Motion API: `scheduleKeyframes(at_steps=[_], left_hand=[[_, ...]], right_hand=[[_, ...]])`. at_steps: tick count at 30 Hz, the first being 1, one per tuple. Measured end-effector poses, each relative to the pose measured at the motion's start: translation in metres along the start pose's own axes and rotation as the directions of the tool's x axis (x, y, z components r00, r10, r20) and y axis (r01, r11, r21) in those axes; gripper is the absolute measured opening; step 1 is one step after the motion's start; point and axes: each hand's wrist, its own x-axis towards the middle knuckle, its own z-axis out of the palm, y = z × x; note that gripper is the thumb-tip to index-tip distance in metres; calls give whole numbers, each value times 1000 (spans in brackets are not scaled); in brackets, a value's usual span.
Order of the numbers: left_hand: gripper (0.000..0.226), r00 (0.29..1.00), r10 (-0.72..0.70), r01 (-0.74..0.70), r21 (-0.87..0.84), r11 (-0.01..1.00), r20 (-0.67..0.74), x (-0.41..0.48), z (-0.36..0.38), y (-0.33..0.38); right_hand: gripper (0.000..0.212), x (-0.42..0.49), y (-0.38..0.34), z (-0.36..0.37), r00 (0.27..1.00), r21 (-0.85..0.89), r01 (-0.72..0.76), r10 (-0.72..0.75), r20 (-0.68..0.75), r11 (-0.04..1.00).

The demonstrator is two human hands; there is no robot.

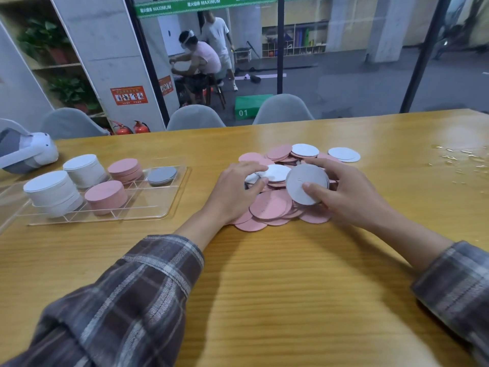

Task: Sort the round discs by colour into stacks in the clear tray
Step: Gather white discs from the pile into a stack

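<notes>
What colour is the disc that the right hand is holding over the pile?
Grey: the disc in the right hand shows best in the head view.

Bare tabletop (203,165) forms a free lane between the clear tray (148,198) and the pile of discs (268,207). Tall white stacks (53,192) and pink stacks (105,196) block the tray's left and middle; its near-right area is free. The left hand (235,189), pinching a white disc (276,172), and the right hand (352,197), holding a grey disc (307,184), cover the pile's top.
</notes>
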Motion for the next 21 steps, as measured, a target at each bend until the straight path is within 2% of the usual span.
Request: scheduleKeyframes(at_steps=[6, 11, 14, 16, 21], left_hand=[[30, 994, -91, 89, 36, 995, 64, 12, 12, 8], [28, 998, -58, 58, 25, 998, 17, 8, 9, 5], [20, 1000, -24, 23, 20, 1000, 6, 2, 6, 4], [15, 999, -40, 40, -41, 998, 5, -1, 3, 6], [27, 987, -161, 148, -315, 937, -14, -5, -8, 10]], right_hand=[[49, 2, 8, -8, 999, -27, -11, 10, -43, 1000], [48, 2, 9, -7, 999, -41, -17, 15, -48, 999], [47, 2, 9, -5, 998, -56, -22, 19, -57, 998], [50, 1, 10, -4, 998, -64, -24, 20, -63, 998], [51, 0, 9, -2, 999, -43, -3, 1, -42, 999]])
